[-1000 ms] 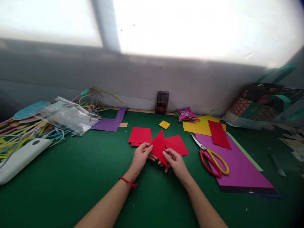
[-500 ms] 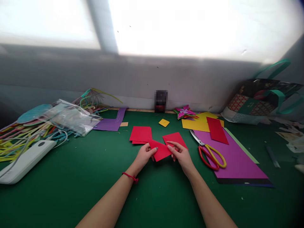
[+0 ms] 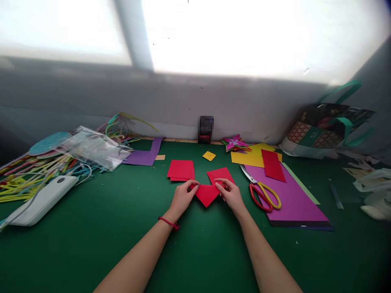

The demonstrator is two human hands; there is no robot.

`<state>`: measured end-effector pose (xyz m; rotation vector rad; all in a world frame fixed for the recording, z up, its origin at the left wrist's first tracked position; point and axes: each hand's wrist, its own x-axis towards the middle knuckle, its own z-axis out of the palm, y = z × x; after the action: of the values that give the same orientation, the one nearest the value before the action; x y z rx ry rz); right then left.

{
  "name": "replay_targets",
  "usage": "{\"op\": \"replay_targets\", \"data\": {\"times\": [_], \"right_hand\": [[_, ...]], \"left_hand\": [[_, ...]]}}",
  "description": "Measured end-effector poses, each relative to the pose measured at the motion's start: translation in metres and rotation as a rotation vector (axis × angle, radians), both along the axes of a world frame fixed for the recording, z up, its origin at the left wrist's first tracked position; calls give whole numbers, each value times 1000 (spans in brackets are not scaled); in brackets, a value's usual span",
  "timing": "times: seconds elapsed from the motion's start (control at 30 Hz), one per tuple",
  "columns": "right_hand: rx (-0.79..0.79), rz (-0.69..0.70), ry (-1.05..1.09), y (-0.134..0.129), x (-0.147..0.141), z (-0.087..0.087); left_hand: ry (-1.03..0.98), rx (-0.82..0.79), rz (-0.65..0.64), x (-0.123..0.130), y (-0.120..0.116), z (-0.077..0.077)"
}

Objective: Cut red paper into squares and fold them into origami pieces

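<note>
Between my hands is a piece of red paper (image 3: 207, 196), its visible part a triangle with the tip pointing toward me. My left hand (image 3: 183, 196) pinches its left corner, and my right hand (image 3: 229, 193) pinches the right one. Behind my right fingers lies another red sheet (image 3: 220, 174), turned at an angle and partly covered. A small stack of red paper squares (image 3: 181, 169) rests just beyond my left hand. Whether the held paper touches the table, I cannot tell.
Scissors (image 3: 263, 191) with red and yellow handles lie on purple paper (image 3: 295, 199) at right. Beyond are yellow paper (image 3: 244, 158), a red strip (image 3: 273, 165) and folded paper stars (image 3: 236, 143). Pipe cleaners (image 3: 18, 187), a plastic bag (image 3: 97, 148) and a white power strip (image 3: 42, 200) fill the left.
The held red paper has turned, so its top edge is now level and its point faces me. My left fingers have shifted to its upper left corner. The view has moved slightly.
</note>
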<state>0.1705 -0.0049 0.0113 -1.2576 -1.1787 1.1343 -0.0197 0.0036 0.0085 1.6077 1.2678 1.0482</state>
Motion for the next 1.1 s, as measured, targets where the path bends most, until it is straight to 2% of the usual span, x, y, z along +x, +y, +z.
{"op": "replay_targets", "data": {"times": [0.17,0.23,0.3,0.4,0.53,0.7,0.93,1.0,1.1], "right_hand": [[-63,22,54,-4,2,3],[-74,30,69,-5,3,3],[-75,40,75,-5,4,2],[-68,50,72,-4,4,1],[-44,31,41,-4,4,-1],[37,-2,-62,-5,1,-3],[266,-129,-291,-15,-6,-3],[321,-118,-362,-17,-5,-4],[433,-14,-559,-19,-5,-4]], "left_hand": [[197,128,-64,-7,-18,16],[455,327,-144,-9,-25,22],[631,483,-214,-9,-30,27],[721,619,-337,-5,-33,28],[746,642,-434,0,-33,22],[903,693,-364,-1,-30,9],[994,663,-380,-7,-23,-6],[966,639,-376,-9,-22,-9],[929,604,-360,-9,-22,-11]]}}
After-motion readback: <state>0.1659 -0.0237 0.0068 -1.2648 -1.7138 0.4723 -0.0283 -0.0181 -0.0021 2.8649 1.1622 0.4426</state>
